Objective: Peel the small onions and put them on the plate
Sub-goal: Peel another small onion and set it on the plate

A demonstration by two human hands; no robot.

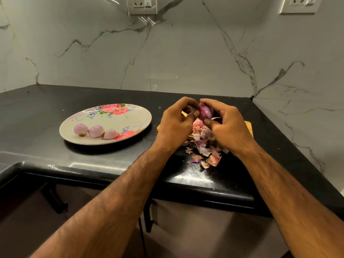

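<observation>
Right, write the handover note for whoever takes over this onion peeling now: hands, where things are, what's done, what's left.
Left hand: pinches the held onion at its left side.
Right hand: grips the same onion, above the wooden board.
Plate: to the left on the counter, with three peeled onions in a row.
Peels: piled on the board and spilling onto the counter.
Done: three onions peeled and plated.
Left: finish the held onion and plate it. The hands hide whether more unpeeled ones remain.
</observation>
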